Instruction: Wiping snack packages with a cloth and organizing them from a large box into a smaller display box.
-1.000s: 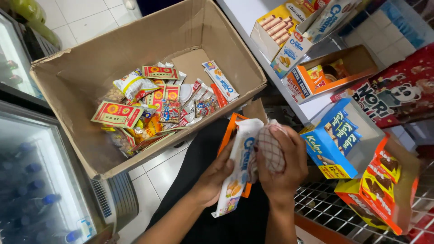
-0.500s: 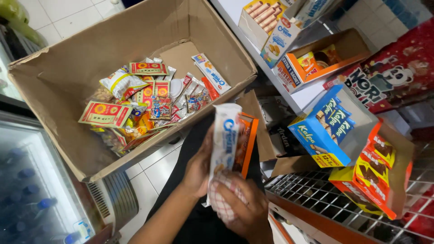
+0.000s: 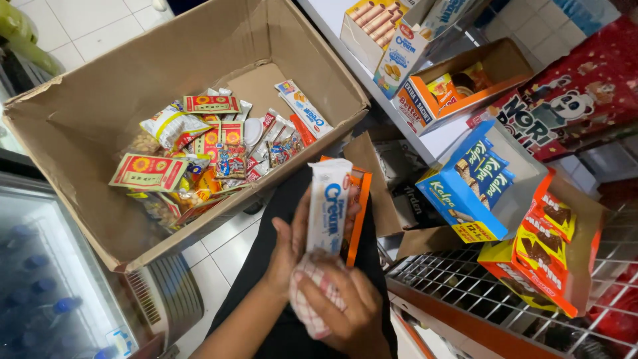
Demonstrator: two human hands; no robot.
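My left hand (image 3: 287, 243) holds a long white snack pack with blue print (image 3: 328, 205) upright, with an orange pack (image 3: 357, 211) behind it. My right hand (image 3: 345, 307) grips a red-and-white checked cloth (image 3: 307, 299) pressed against the lower end of the white pack. Both hands are over my dark lap, just in front of a large open cardboard box (image 3: 100, 133).
The cardboard box holds several snack packets (image 3: 212, 149). A glass-topped cooler (image 3: 40, 266) sits at lower left. To the right are a blue wafer box (image 3: 458, 199), orange-yellow chocolate boxes (image 3: 545, 259) on a wire rack (image 3: 458, 286), and cartons on a white shelf (image 3: 345, 20).
My right hand has slid the checked cloth from the top of the white pack down to its lower end. The pack now stands more upright.
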